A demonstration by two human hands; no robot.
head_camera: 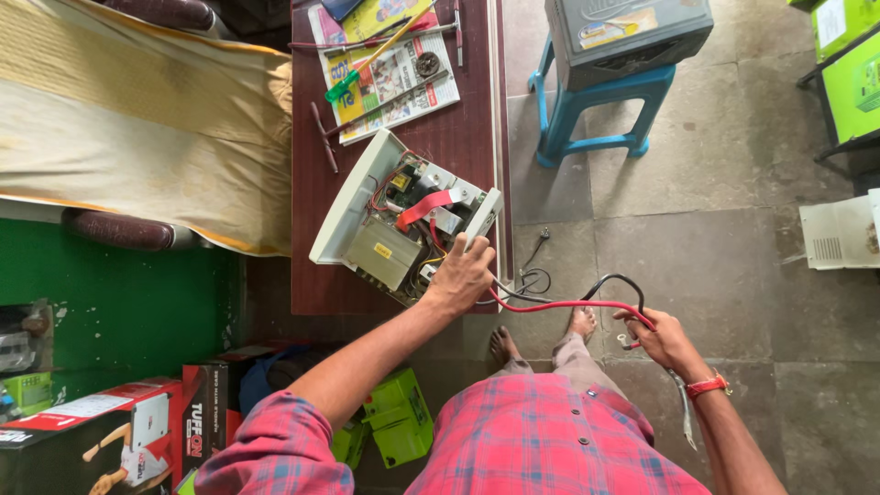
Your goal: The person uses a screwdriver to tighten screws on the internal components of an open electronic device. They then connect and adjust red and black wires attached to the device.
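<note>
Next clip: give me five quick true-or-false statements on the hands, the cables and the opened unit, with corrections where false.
1. The left hand rests on the opened electrical unit. True.
2. The right hand holds red and black cables. True.
3. The unit sits on the floor tiles. False: it lies on the dark red table.
4. The blue stool stands empty. False: a grey box sits on it.
5. A green-handled screwdriver lies on the printed paper. True.
</note>
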